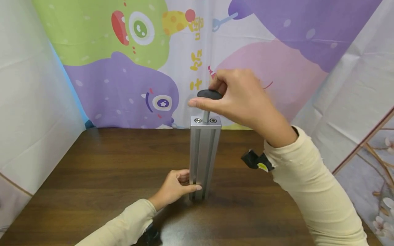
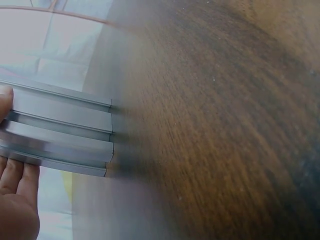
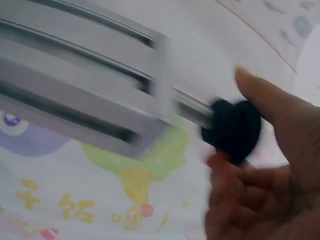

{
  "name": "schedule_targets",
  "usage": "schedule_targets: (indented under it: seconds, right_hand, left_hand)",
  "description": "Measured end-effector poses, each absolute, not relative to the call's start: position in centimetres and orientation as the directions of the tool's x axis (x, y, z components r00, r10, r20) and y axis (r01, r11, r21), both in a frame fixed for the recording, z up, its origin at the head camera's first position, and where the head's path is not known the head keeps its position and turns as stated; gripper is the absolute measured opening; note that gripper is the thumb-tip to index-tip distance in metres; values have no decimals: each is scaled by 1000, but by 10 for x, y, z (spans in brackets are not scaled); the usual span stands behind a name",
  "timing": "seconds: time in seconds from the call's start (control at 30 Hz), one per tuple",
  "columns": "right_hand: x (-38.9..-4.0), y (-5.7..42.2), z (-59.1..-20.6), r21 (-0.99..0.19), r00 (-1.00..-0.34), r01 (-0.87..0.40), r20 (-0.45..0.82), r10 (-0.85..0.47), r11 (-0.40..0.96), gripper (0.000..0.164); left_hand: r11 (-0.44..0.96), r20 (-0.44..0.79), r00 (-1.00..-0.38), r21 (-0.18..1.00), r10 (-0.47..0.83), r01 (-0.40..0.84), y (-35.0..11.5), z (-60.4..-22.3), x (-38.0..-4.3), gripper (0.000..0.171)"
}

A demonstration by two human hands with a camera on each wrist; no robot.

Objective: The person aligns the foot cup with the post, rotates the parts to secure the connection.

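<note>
A silver aluminium profile (image 1: 204, 153) with long grooves stands upright on the wooden table. Low on it, my left hand (image 1: 173, 188) grips its sides, the thumb on the near face and the fingers behind. In the left wrist view the lower end of the profile (image 2: 65, 117) meets the tabletop. From the top end plate, between two screws, rises a metal rod (image 1: 206, 117) capped by a black round foot (image 1: 205, 93). My right hand (image 1: 243, 97) holds the foot with the fingers curled at its far side and the thumb along the near side; the foot (image 3: 234, 131) is blurred in the right wrist view.
The brown wooden table (image 1: 101, 171) spreads around the profile. Behind it hangs a cartoon-printed cloth (image 1: 123, 85), with white cloth (image 1: 24, 102) along the left side. A black wrist camera (image 1: 257, 160) sits at the right sleeve.
</note>
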State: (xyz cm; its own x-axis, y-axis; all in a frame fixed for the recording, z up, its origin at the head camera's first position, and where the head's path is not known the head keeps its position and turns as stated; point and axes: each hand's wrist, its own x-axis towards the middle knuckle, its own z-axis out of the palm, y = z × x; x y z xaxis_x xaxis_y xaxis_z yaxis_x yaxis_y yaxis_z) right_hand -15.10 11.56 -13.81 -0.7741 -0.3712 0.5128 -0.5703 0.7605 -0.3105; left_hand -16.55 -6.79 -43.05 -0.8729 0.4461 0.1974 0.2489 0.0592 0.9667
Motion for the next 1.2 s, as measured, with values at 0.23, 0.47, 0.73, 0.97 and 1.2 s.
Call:
schedule_targets:
  seconds: [0.23, 0.47, 0.73, 0.97, 1.2]
  right_hand:
    - [-150, 103, -149, -293, -783, -436, 590, -198, 851, 60]
    - [-150, 100, -151, -304, -788, -418, 591, -175, 856, 60]
    - [-146, 119, -144, -268, -799, -550, 444, -405, 791, 52]
    - [-158, 147, -137, -250, -461, -885, 351, -815, 393, 41]
    - [-159, 145, -132, -230, -438, -898, 390, -810, 375, 35]
  left_hand:
    - [59, 202, -870, 965, 449, 254, -67, -431, -166, 41]
    - [57, 204, -871, 965, 447, 255, -68, -430, -165, 40]
    - [69, 203, -871, 963, 448, 260, -68, -429, -165, 42]
    - [59, 201, -871, 965, 449, 254, -69, -430, -166, 42]
    - [60, 210, -868, 963, 450, 264, -69, -430, -165, 41]
